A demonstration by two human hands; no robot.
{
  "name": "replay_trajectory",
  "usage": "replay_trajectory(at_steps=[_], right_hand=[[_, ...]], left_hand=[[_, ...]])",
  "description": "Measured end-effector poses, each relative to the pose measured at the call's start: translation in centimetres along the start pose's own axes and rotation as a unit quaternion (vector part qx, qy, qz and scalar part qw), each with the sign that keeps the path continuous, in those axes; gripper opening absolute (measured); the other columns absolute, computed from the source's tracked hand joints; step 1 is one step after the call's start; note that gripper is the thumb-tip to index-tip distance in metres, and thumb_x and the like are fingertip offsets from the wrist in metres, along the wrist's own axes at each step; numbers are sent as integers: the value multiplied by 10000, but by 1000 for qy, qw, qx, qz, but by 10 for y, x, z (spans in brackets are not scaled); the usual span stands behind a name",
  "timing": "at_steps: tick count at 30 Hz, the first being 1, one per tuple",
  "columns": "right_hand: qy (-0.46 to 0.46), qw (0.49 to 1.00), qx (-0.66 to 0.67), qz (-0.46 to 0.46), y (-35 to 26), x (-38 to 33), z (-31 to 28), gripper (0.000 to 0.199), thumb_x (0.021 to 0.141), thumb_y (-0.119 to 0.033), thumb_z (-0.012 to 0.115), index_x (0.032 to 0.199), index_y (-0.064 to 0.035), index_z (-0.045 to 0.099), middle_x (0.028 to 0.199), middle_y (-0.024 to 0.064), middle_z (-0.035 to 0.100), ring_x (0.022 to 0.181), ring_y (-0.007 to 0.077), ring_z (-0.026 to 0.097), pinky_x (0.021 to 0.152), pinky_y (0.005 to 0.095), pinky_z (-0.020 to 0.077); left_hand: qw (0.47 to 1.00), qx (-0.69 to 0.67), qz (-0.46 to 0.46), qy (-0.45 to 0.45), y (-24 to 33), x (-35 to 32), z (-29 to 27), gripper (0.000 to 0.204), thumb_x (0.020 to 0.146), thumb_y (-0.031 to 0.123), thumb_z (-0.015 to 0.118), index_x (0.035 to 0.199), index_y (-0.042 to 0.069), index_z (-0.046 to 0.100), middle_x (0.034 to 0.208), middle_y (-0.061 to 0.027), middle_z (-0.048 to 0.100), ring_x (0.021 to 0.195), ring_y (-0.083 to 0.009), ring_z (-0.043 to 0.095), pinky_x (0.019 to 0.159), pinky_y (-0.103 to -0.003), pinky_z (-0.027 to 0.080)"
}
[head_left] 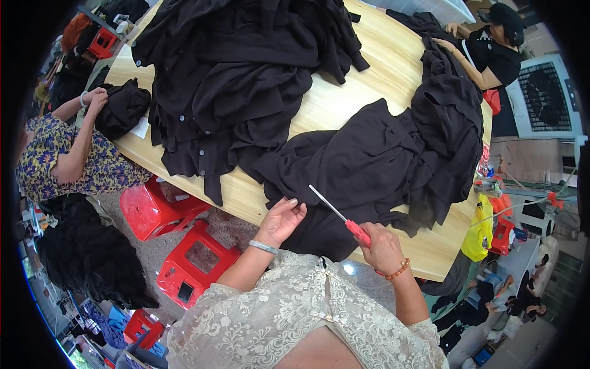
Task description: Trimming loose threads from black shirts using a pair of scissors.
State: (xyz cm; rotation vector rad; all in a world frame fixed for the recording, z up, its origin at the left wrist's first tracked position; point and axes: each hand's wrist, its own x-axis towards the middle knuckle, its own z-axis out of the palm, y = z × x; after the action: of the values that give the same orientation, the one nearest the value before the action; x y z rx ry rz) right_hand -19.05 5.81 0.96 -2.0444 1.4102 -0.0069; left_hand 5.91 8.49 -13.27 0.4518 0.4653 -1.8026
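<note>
My left hand (pixel 281 222) is at the near table edge, palm up, with its thumb and fingers curled together against the black garment (pixel 344 161). Anything pinched there is too small to make out. In my right hand (pixel 382 249) is a red-handled tool (pixel 355 231) with a long thin metal shaft or blade, pointing up and left over the cloth. Its exact kind is unclear. The garment lies crumpled across the table in front of me, and part of it hangs over the edge towards my lap.
A large heap of black buttoned garments (pixel 227 80) covers the left of the wooden table (pixel 344 101). Two red stools (pixel 200 261) stand at left, one with a phone (pixel 185 291) on it. Co-workers handle black cloth at far left (pixel 55 157) and far right (pixel 491 55). A yellow bag (pixel 478 230) hangs at right.
</note>
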Motion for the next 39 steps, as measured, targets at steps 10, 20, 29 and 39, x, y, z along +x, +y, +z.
replay_trajectory(at_steps=[10,20,29,39], right_hand=[[-70,997,-42,0,6,-6,-8,151,806,-173,657,881,-57,596,719,152,613,717,328,621,653,423,492],[-83,996,-25,-1,0,-14,-17,232,829,-273,655,833,-55,578,660,155,610,649,326,627,598,424,485],[-75,997,-15,5,-5,-13,-13,217,833,-265,655,863,-60,589,663,160,607,656,329,628,610,421,490],[-19,1000,-2,19,-5,-13,-5,168,788,-127,640,942,-68,607,749,143,614,724,329,610,664,411,478]], left_hand=[[972,193,133,18,2,5,34,289,888,11,594,1167,76,555,1094,-61,648,1001,-177,625,963,-366,465],[966,199,159,44,-7,14,39,281,875,-3,613,1144,68,571,1064,-61,662,982,-160,637,946,-329,474],[958,239,154,48,-16,13,47,274,878,39,638,1136,64,552,1045,-38,646,968,-133,619,899,-294,479],[996,39,37,-65,-13,8,42,235,950,174,539,1150,54,560,1072,-42,648,1028,-186,610,992,-390,434]])
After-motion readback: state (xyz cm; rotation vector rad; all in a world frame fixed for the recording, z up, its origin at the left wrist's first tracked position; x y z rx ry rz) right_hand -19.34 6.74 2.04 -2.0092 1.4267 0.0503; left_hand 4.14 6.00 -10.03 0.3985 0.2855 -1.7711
